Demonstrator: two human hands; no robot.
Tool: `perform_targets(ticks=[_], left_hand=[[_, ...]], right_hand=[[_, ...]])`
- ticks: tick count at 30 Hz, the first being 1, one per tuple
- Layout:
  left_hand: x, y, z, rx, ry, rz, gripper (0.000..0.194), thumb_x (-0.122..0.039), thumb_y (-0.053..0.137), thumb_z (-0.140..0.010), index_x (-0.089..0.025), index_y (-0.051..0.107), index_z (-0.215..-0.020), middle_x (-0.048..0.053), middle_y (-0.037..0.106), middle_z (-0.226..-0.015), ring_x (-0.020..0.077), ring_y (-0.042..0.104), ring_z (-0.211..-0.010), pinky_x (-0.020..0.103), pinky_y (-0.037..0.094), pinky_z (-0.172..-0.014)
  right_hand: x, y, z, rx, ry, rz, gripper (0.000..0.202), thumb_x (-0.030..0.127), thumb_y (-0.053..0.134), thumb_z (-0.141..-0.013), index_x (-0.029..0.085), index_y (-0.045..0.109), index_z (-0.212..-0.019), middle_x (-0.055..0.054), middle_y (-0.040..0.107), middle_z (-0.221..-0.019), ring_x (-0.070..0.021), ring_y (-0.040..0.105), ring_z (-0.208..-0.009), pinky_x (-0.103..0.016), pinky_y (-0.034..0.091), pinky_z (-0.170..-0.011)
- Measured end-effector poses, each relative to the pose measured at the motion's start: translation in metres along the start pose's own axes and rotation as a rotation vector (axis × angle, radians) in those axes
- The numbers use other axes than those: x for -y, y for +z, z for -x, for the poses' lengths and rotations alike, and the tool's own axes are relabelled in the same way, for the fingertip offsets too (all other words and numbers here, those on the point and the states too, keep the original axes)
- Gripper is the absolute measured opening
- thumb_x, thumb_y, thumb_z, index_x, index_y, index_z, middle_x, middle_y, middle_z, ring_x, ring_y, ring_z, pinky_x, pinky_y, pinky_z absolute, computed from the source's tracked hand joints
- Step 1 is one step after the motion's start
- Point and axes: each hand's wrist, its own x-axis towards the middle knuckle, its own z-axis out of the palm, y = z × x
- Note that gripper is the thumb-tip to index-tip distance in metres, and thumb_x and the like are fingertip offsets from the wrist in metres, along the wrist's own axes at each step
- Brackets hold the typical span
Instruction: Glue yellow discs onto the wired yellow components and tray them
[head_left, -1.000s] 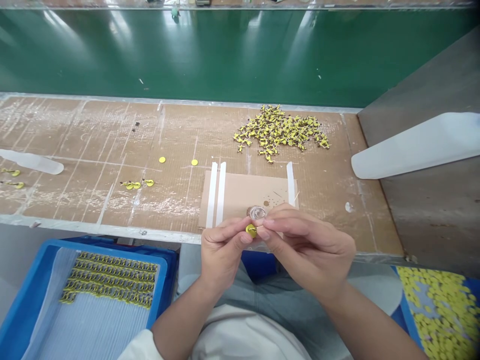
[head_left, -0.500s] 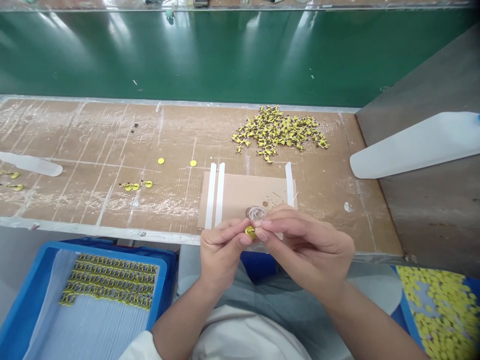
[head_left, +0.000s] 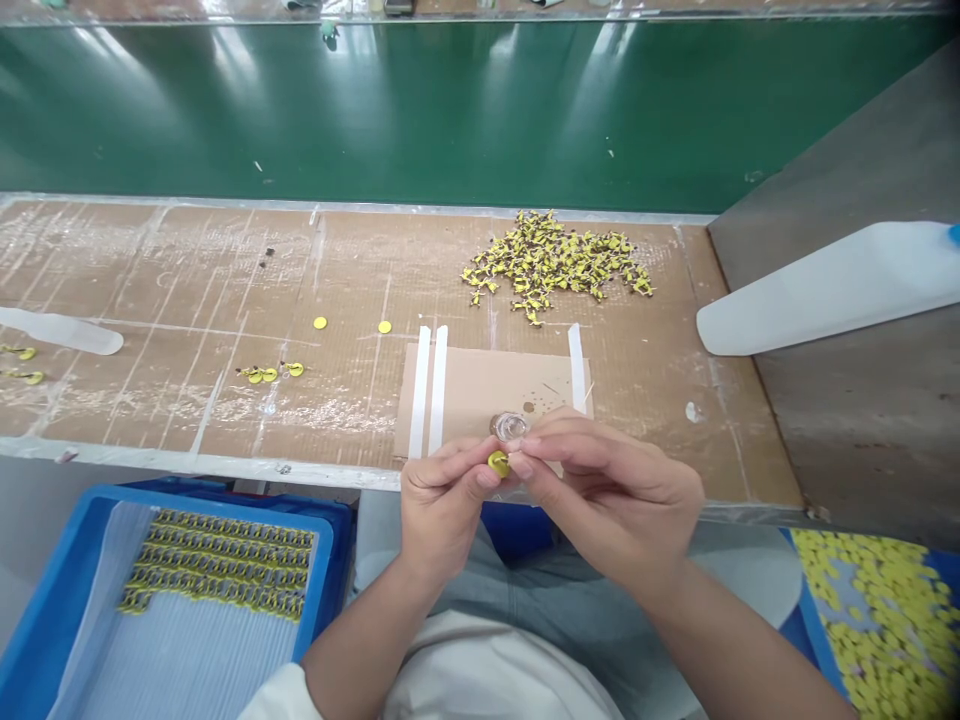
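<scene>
Thumb and fingers of my left hand (head_left: 448, 505) are closed on a small yellow disc (head_left: 498, 463) with a dark detail on top. My right hand (head_left: 611, 490) pinches at the disc's right side; whatever lies between its fingertips is too small to make out. Just beyond the fingertips stands a small clear round dish (head_left: 510, 426) on a cardboard sheet (head_left: 495, 380) that has white tape strips. A heap of tiny yellow and dark figures (head_left: 559, 260) lies farther back on the table.
A blue crate (head_left: 322, 560) at the lower left holds rows of yellow and dark pieces. Many yellow discs (head_left: 892, 620) fill a container at the lower right. A white bottle-like object (head_left: 832, 290) leans in from the right, by a grey panel (head_left: 862, 170). Loose yellow discs (head_left: 320, 323) lie left.
Both hands hold nearly the same pose around the yellow disc. The whole view has shifted very slightly; nothing has been visibly let go or picked up.
</scene>
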Motion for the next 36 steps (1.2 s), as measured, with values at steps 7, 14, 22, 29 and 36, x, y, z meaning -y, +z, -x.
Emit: perform_targets(ticks=[7, 14, 22, 29, 36], left_hand=[[0.0005, -0.0006, 0.0002, -0.012, 0.008, -0.017, 0.017, -0.02, 0.08, -0.077, -0.025, 0.08, -0.094, 0.004, 0.078, -0.094, 0.0146, 0.075, -0.086, 0.018, 0.062, -0.074], [0.0011, 0.0003, -0.0008, -0.019, 0.025, -0.034, 0.017, -0.021, 0.081, -0.077, -0.025, 0.081, -0.094, 0.002, 0.078, -0.092, 0.0136, 0.074, -0.085, 0.018, 0.061, -0.076], [0.0014, 0.0005, -0.0006, -0.049, 0.027, -0.062, 0.018, -0.021, 0.082, -0.075, -0.026, 0.081, -0.093, 0.003, 0.078, -0.09, 0.0144, 0.073, -0.082, 0.023, 0.062, -0.075], [-0.0004, 0.0029, -0.0027, -0.081, 0.05, -0.096, 0.018, -0.023, 0.084, -0.072, -0.027, 0.081, -0.089, 0.004, 0.078, -0.085, 0.0141, 0.071, -0.077, 0.025, 0.06, -0.074], [-0.0012, 0.0039, -0.0019, -0.082, 0.057, -0.105, 0.017, -0.025, 0.083, -0.074, -0.025, 0.081, -0.091, 0.006, 0.078, -0.088, 0.0168, 0.072, -0.079, 0.03, 0.062, -0.074]], right_hand=[[-0.0019, -0.0008, 0.0015, 0.007, 0.001, 0.01, 0.031, -0.002, 0.073, -0.076, 0.023, 0.076, -0.096, -0.004, 0.075, -0.082, -0.0184, 0.07, -0.071, -0.035, 0.059, -0.069], [-0.0033, -0.0032, 0.0013, 0.036, 0.009, 0.017, 0.032, -0.002, 0.073, -0.077, 0.023, 0.075, -0.097, -0.004, 0.075, -0.084, -0.0177, 0.069, -0.073, -0.035, 0.059, -0.071], [-0.0004, -0.0052, -0.0011, 0.061, 0.016, 0.035, 0.032, -0.002, 0.073, -0.077, 0.024, 0.076, -0.095, -0.003, 0.076, -0.085, -0.0177, 0.071, -0.076, -0.034, 0.06, -0.073], [-0.0005, -0.0057, -0.0038, 0.067, 0.048, 0.031, 0.028, 0.002, 0.075, -0.077, 0.025, 0.077, -0.093, -0.002, 0.076, -0.085, -0.0177, 0.072, -0.075, -0.032, 0.06, -0.073], [-0.0004, -0.0082, -0.0075, 0.102, 0.101, 0.004, 0.024, 0.005, 0.075, -0.079, 0.025, 0.078, -0.092, -0.002, 0.077, -0.087, -0.0175, 0.073, -0.076, -0.031, 0.061, -0.074]])
